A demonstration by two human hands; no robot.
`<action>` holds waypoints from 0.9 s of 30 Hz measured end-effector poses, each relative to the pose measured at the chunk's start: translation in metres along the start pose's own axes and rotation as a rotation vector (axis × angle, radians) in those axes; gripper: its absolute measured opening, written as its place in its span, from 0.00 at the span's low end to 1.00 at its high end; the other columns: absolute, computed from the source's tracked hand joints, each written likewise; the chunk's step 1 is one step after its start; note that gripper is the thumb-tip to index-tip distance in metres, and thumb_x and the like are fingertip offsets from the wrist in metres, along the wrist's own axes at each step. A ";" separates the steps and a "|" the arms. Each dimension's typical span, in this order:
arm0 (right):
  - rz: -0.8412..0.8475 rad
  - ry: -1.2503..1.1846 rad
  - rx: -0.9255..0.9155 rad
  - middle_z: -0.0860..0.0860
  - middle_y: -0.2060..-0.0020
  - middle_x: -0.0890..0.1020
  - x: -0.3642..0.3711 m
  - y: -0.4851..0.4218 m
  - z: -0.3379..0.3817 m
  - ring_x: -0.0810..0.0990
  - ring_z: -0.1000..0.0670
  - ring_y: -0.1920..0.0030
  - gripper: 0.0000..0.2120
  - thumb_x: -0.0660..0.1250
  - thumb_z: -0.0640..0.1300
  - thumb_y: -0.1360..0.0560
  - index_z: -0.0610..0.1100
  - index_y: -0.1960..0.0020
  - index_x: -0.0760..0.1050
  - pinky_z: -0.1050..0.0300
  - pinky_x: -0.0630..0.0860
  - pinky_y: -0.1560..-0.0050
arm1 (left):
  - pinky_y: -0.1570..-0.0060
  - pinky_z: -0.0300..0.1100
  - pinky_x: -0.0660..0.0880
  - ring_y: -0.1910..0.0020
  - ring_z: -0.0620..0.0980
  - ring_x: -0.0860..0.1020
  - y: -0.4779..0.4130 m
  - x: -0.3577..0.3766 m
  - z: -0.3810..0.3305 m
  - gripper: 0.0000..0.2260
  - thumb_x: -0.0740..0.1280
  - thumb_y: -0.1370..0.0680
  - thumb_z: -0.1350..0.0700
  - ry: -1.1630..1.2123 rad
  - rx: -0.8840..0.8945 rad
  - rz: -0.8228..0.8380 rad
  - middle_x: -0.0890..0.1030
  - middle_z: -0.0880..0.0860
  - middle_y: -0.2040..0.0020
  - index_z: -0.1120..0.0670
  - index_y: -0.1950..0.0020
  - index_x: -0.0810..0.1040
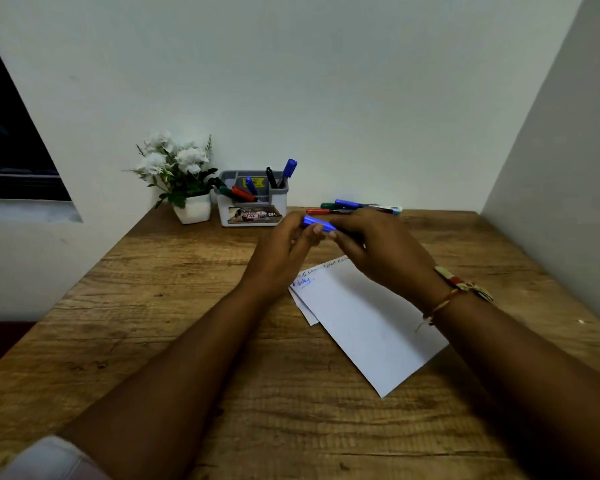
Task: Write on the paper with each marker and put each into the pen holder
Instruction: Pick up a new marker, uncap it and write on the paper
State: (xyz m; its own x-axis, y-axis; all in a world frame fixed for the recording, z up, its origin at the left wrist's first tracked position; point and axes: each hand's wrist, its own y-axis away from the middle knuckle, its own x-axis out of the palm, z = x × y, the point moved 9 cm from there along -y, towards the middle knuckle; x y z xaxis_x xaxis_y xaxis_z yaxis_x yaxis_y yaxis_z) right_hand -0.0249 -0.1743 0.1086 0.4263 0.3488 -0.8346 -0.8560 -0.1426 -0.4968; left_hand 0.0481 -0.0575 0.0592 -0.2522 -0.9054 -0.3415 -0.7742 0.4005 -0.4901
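I am holding a smooth blue marker point(319, 224) just above the middle of the frame. My left hand point(284, 251) is pinching one end with curled fingers, and my right hand point(371, 244) is wrapping around the barrel. Below my hands, the white paper point(368, 317) is lying flat and angled on the grainy wooden surface point(187, 306), with blue scribbles showing near its upper left corner. Up and to the left, the grey plastic pen holder point(253, 199) is standing with several markers poking out of its compartments. To its right, slim loose markers point(354, 207) are lying side by side. A braided thread band point(461, 289) is circling my right wrist.
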 end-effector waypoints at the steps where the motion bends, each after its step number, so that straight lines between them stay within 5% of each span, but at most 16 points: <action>1: -0.020 -0.054 0.014 0.50 0.52 0.87 0.000 0.006 -0.001 0.80 0.54 0.56 0.14 0.65 0.46 0.17 0.50 0.34 0.82 0.57 0.73 0.56 | 0.52 0.44 0.78 0.50 0.38 0.82 0.001 0.005 0.000 0.11 0.62 0.20 0.41 0.034 -0.012 0.021 0.84 0.42 0.53 0.46 0.46 0.78; 9: -0.085 -0.244 0.142 0.52 0.41 0.86 0.010 0.022 -0.018 0.83 0.55 0.42 0.14 0.65 0.46 0.17 0.51 0.33 0.81 0.58 0.77 0.47 | 0.48 0.45 0.80 0.44 0.51 0.82 0.002 0.021 0.007 0.12 0.63 0.18 0.51 0.375 -0.159 0.131 0.84 0.55 0.45 0.58 0.42 0.79; 13: -0.029 -0.304 0.184 0.53 0.44 0.87 0.016 0.024 -0.021 0.82 0.57 0.46 0.14 0.64 0.48 0.17 0.53 0.34 0.81 0.55 0.77 0.47 | 0.49 0.45 0.80 0.43 0.52 0.82 0.002 0.025 0.013 0.11 0.64 0.18 0.52 0.470 -0.205 0.131 0.84 0.56 0.45 0.58 0.42 0.79; 16: 0.035 -0.281 0.200 0.56 0.63 0.81 0.023 0.025 -0.022 0.76 0.59 0.62 0.12 0.62 0.47 0.16 0.59 0.53 0.81 0.54 0.67 0.59 | 0.49 0.46 0.80 0.43 0.54 0.82 0.000 0.016 0.018 0.09 0.63 0.18 0.52 0.567 -0.238 0.069 0.84 0.58 0.45 0.57 0.46 0.79; 18: 0.072 -0.286 0.269 0.52 0.63 0.80 0.027 0.027 -0.031 0.76 0.54 0.61 0.09 0.61 0.46 0.16 0.55 0.47 0.80 0.53 0.66 0.61 | 0.50 0.47 0.80 0.45 0.55 0.83 -0.004 0.001 0.026 0.08 0.61 0.18 0.55 0.632 -0.283 -0.042 0.84 0.60 0.46 0.57 0.48 0.78; 21: 0.125 -0.404 0.359 0.48 0.55 0.84 0.030 0.032 -0.040 0.79 0.53 0.59 0.14 0.60 0.41 0.17 0.49 0.33 0.72 0.61 0.72 0.60 | 0.58 0.42 0.80 0.56 0.51 0.84 -0.006 -0.020 0.039 0.09 0.59 0.18 0.57 0.476 -0.349 -0.179 0.84 0.56 0.58 0.56 0.47 0.78; 27: 0.044 -1.157 0.653 0.48 0.60 0.86 0.046 0.039 -0.041 0.86 0.52 0.59 0.13 0.56 0.36 0.17 0.44 0.47 0.79 0.57 0.84 0.56 | 0.66 0.43 0.75 0.66 0.48 0.76 -0.006 -0.020 0.037 0.09 0.60 0.21 0.61 -0.026 -0.265 -0.040 0.78 0.53 0.64 0.57 0.47 0.79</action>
State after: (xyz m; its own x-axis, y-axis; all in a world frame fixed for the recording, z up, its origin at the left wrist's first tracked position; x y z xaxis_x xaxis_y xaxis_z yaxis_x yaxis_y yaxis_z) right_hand -0.0263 -0.2013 0.0409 0.1803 0.9836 -0.0031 -0.9836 0.1803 0.0013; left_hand 0.0786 -0.0367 0.0394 -0.2060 -0.9143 -0.3486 -0.9092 0.3106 -0.2774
